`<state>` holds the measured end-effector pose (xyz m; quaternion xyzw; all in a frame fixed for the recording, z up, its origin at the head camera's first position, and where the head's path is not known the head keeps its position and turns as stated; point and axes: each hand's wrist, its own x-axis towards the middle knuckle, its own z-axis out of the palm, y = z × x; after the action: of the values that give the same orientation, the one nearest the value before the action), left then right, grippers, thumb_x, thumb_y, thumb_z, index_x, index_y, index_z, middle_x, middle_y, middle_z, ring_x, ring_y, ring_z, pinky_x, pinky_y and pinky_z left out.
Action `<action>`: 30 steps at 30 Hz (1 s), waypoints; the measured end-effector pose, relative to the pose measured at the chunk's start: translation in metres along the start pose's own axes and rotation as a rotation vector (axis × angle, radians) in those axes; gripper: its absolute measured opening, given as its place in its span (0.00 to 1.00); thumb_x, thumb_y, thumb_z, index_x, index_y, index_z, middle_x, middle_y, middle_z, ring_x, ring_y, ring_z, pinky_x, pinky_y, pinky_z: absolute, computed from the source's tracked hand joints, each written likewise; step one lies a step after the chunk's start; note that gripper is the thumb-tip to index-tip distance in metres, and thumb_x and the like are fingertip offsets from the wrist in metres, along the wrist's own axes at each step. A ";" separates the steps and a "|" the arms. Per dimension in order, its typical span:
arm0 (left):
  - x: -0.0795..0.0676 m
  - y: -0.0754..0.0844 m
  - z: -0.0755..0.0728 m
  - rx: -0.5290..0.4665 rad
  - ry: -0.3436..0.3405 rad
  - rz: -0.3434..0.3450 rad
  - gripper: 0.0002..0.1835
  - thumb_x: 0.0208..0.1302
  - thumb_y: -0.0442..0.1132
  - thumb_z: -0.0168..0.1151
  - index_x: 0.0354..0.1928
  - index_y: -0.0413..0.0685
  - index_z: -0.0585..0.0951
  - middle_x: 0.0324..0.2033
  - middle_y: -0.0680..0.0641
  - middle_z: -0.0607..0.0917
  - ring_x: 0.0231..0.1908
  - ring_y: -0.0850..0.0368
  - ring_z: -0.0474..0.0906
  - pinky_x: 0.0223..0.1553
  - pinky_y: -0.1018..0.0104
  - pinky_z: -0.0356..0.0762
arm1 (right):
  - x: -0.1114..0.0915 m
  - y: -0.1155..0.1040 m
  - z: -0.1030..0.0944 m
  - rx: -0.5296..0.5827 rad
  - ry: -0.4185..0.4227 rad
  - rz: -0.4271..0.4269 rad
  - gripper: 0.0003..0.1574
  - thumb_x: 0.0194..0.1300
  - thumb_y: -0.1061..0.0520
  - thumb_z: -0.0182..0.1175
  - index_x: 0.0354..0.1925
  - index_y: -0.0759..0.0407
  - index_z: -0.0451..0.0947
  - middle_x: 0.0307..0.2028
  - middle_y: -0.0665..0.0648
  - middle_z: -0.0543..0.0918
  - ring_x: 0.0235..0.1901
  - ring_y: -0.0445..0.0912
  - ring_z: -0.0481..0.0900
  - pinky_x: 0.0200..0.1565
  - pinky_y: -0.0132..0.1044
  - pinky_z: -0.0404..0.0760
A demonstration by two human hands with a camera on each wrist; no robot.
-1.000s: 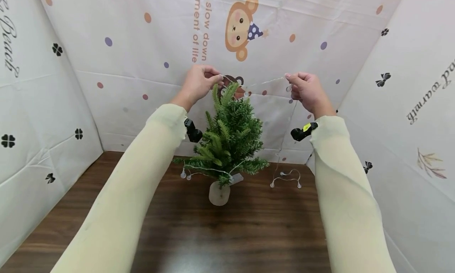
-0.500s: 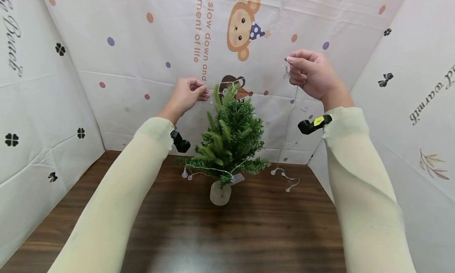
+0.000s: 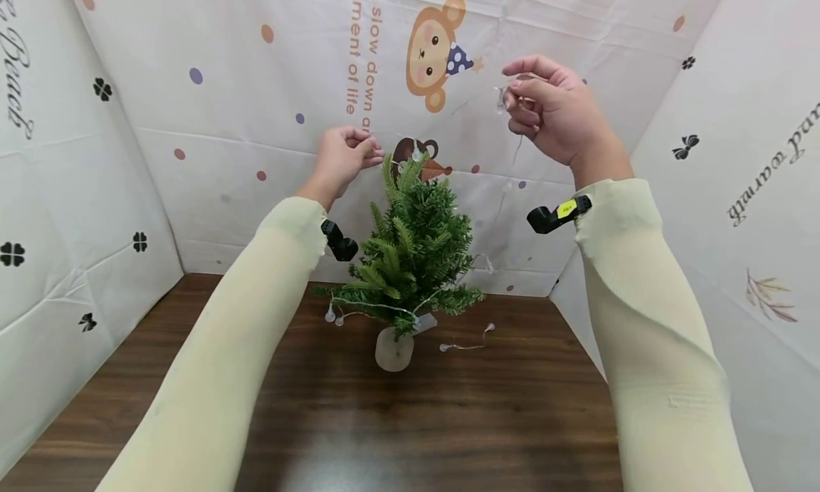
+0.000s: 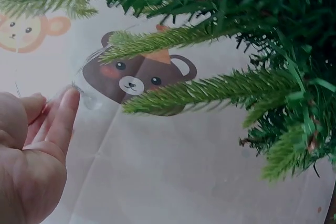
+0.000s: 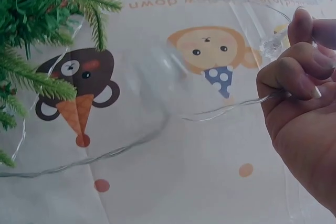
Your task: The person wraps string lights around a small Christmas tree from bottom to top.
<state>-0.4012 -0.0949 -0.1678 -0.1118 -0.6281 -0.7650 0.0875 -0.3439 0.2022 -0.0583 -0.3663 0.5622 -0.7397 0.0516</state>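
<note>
White cloth walls (image 3: 256, 214), printed with dots, clovers and lettering, are enclosing a dark wooden table (image 3: 359, 428) at the back and both sides. A person's arms in pale cream sleeves (image 3: 647, 321) are reaching forward, one on either side of a small green artificial tree (image 3: 416, 243) that is standing near the back wall. A string of clear lights (image 5: 105, 157) is trailing about this tree: one stretch is draping across the lower branches, another is passing near the top between the two hands, and a short stretch is lying on the table just right of the tree. The right hand (image 3: 557, 111) is hovering above and to the right of the treetop, its lower fingers curling round the wire. The left hand (image 3: 342, 157) is hovering just left of the treetop, its thumb and fingertips pinching the wire. A printed monkey face (image 3: 428, 54) is showing above the tree, and a printed brown bear face (image 4: 139, 72) is partly hiding behind the top branches. A rounded pale base (image 3: 393, 349) is supporting the tree. A small black camera (image 3: 339, 241) is sitting at each cuff. Smallest, clear bulbs (image 3: 329, 314) are hanging at the lower left branches, and another is dangling beside the right fingertips.
</note>
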 end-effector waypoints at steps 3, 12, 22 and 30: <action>-0.002 -0.004 -0.001 0.019 0.015 -0.015 0.16 0.65 0.29 0.54 0.54 0.30 0.72 0.48 0.34 0.79 0.42 0.50 0.83 0.47 0.63 0.81 | -0.001 -0.001 0.005 0.015 -0.016 -0.007 0.09 0.66 0.71 0.51 0.46 0.69 0.69 0.22 0.64 0.76 0.16 0.45 0.47 0.21 0.33 0.45; -0.009 -0.015 -0.007 0.056 0.064 -0.018 0.15 0.65 0.29 0.55 0.53 0.29 0.74 0.45 0.34 0.80 0.40 0.46 0.83 0.48 0.58 0.80 | 0.004 0.000 0.025 -0.037 -0.088 -0.021 0.09 0.65 0.71 0.52 0.44 0.71 0.69 0.26 0.67 0.78 0.17 0.48 0.48 0.21 0.35 0.48; 0.012 -0.012 0.009 -0.063 0.014 -0.018 0.07 0.67 0.32 0.53 0.45 0.37 0.74 0.49 0.39 0.80 0.45 0.53 0.82 0.44 0.69 0.81 | 0.005 0.004 0.026 -0.054 -0.082 -0.036 0.08 0.65 0.71 0.53 0.44 0.72 0.69 0.27 0.66 0.79 0.17 0.48 0.48 0.21 0.36 0.46; 0.003 -0.023 0.002 0.075 -0.035 -0.015 0.07 0.67 0.30 0.52 0.45 0.35 0.72 0.41 0.46 0.79 0.40 0.57 0.80 0.49 0.65 0.79 | 0.000 0.008 0.031 -0.051 -0.081 -0.043 0.09 0.65 0.71 0.53 0.44 0.72 0.69 0.27 0.66 0.78 0.17 0.48 0.49 0.21 0.36 0.47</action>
<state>-0.4104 -0.0886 -0.1886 -0.1171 -0.6587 -0.7394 0.0751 -0.3279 0.1742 -0.0623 -0.4094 0.5703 -0.7104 0.0489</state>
